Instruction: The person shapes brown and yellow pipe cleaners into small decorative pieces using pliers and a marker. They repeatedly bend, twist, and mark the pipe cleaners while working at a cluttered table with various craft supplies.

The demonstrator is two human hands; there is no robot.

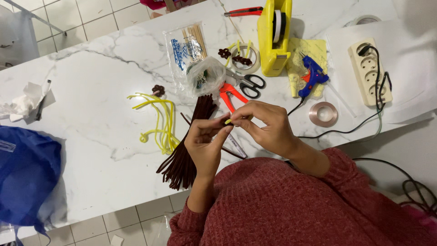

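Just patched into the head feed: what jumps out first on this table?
Both hands meet at centre: the left hand and right hand pinch a small yellow pipe cleaner piece between their fingertips. Under them lies a dark brown pipe cleaner bundle, with loose yellow pipe cleaners to its left. Farther back stand a yellow tape dispenser and a blue glue gun.

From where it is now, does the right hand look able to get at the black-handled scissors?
Probably yes. The scissors lie in the open on the marble table, just beyond the right hand, with nothing over them. But that hand and the left hand are pinching a small yellow piece, so it isn't free.
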